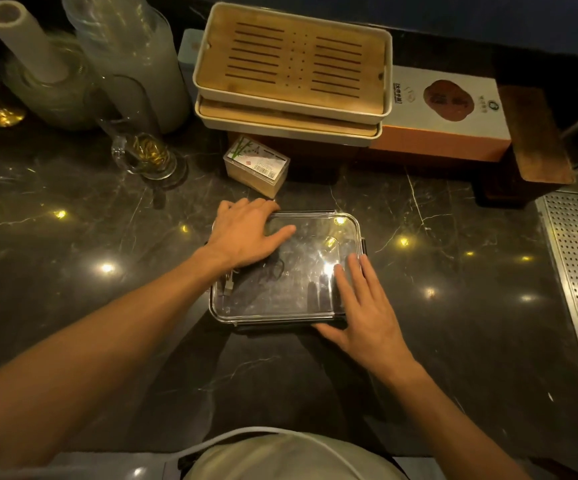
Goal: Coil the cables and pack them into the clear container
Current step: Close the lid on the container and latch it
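Both hands press the lid [298, 271] onto the clear container [218, 306].
We rest left hand [246, 233] and right hand [367, 313] flat, fingers straight; uneven pressure could pinch the cable [273, 270] at the rim.

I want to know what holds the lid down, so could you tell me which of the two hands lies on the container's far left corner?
The left hand; it lies flat there, while the right hand rests on the near right edge of the clear container.

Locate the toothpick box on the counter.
In the head view, the toothpick box stands just beyond the clear container, in front of the stacked trays.
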Action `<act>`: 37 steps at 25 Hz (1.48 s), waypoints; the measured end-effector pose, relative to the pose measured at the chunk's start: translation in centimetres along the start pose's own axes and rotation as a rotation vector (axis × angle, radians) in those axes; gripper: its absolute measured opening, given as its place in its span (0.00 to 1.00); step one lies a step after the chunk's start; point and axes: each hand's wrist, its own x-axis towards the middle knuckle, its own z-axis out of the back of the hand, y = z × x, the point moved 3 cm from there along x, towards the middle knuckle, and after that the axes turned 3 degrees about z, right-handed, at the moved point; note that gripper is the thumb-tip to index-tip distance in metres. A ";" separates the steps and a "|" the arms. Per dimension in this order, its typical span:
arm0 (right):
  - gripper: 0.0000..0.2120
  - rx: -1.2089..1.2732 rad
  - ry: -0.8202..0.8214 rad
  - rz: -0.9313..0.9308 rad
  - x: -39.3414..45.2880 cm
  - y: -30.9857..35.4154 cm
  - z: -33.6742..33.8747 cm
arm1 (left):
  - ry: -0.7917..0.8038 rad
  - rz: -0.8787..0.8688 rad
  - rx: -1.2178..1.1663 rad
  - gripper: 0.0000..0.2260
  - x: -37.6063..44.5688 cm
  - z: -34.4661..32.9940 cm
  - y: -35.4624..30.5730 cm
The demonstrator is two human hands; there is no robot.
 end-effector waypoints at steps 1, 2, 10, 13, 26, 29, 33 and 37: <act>0.51 0.003 -0.010 0.009 0.0 0.0 -0.1 | -0.020 0.000 -0.005 0.27 0.1 -0.1 0.1; 0.51 0.006 -0.017 0.017 0.1 -0.1 -0.1 | -0.032 0.004 -0.004 0.27 0.2 -0.3 0.1; 0.52 0.620 0.129 -0.375 1.0 0.5 2.3 | 0.096 0.106 -0.143 0.25 1.4 0.7 0.4; 0.30 1.047 0.035 -0.861 2.8 -1.7 2.5 | 0.112 0.144 -0.185 0.22 1.8 0.5 0.6; 0.14 1.327 -0.020 -0.994 2.5 -4.2 1.4 | 0.136 0.043 -0.113 0.23 1.4 0.2 0.8; 0.14 1.342 -0.021 -1.006 2.5 -4.0 1.1 | 0.153 0.021 -0.113 0.22 1.5 0.3 0.7; 0.12 1.346 -0.080 -0.940 2.2 -4.2 1.4 | 0.029 -0.026 -0.218 0.21 0.2 1.8 0.7; 0.12 1.086 -0.144 -0.792 1.7 -3.9 1.6 | -0.164 0.358 -0.807 0.23 -4.8 2.3 3.6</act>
